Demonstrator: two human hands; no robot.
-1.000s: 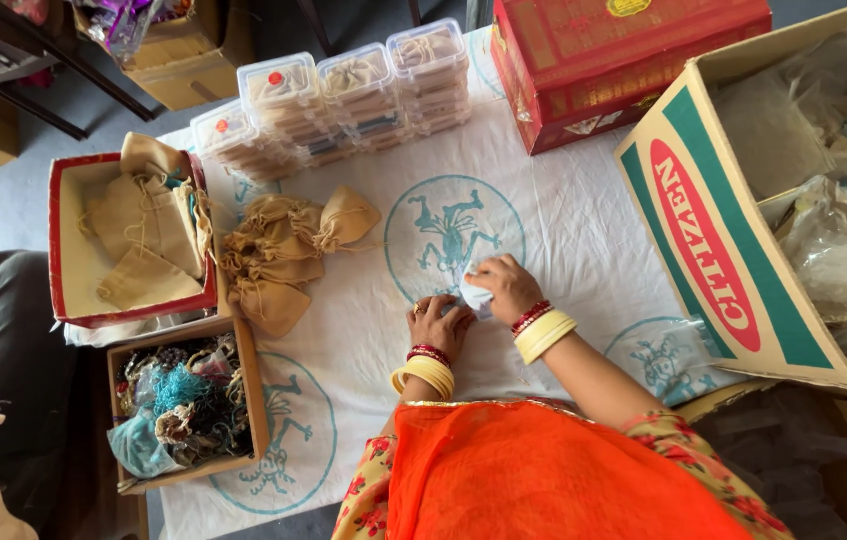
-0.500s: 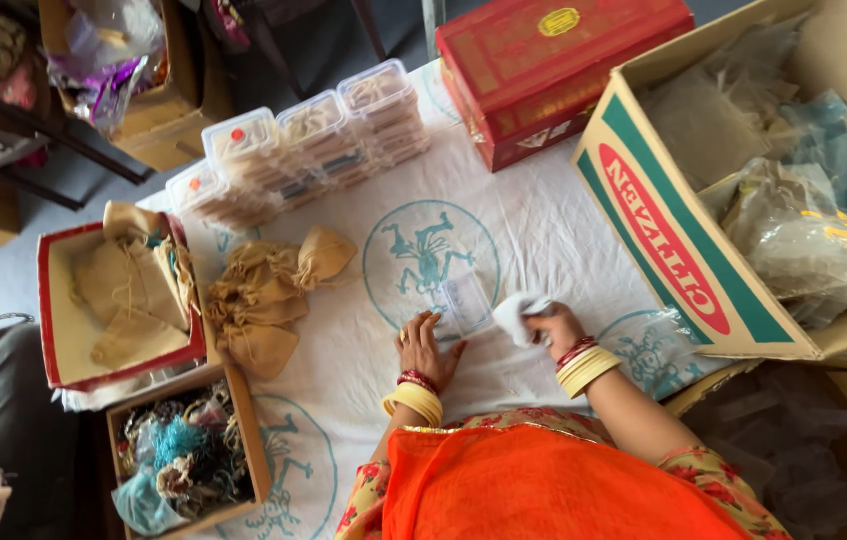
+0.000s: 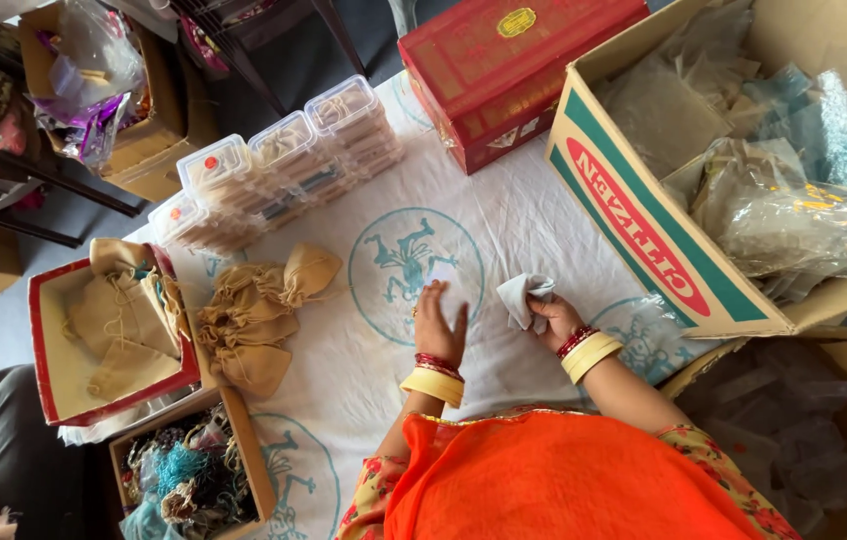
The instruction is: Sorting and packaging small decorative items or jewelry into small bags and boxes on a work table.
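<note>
White cloth point(image 3: 525, 296), centre frame: now lifted and pinched in right hand point(image 3: 555, 320), moved rightward off small clear packet point(image 3: 440, 275). Left hand point(image 3: 438, 325), fingers spread flat, presses packet onto printed sheet point(image 3: 363, 350).

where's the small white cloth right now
In the head view the small white cloth is held up in the right hand, just right of the left hand and near the big cardboard box.

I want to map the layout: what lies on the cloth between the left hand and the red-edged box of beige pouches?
In the head view, a loose pile of beige drawstring pouches lies between the left hand and the red-edged box; otherwise only the printed white cloth.
</note>
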